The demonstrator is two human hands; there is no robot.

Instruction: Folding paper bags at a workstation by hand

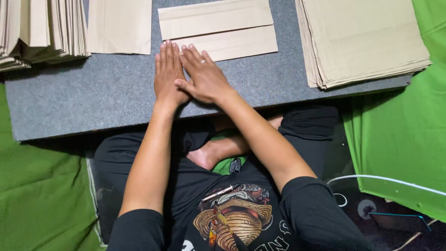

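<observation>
My left hand [167,74] lies flat, palm down, on the grey board [93,97], fingers together and pointing away from me. My right hand [204,76], with a ring on one finger, rests flat beside it, its thumb overlapping the left hand. Both sets of fingertips reach the near edge of a folded brown paper piece [218,28] lying just ahead. Neither hand holds anything.
A thick stack of brown paper sheets [362,42] sits at the right of the board, another stack [42,32] at the far left, and a single sheet [120,25] beside it. Green cloth [404,139] surrounds the board. A white cable [385,180] runs at lower right.
</observation>
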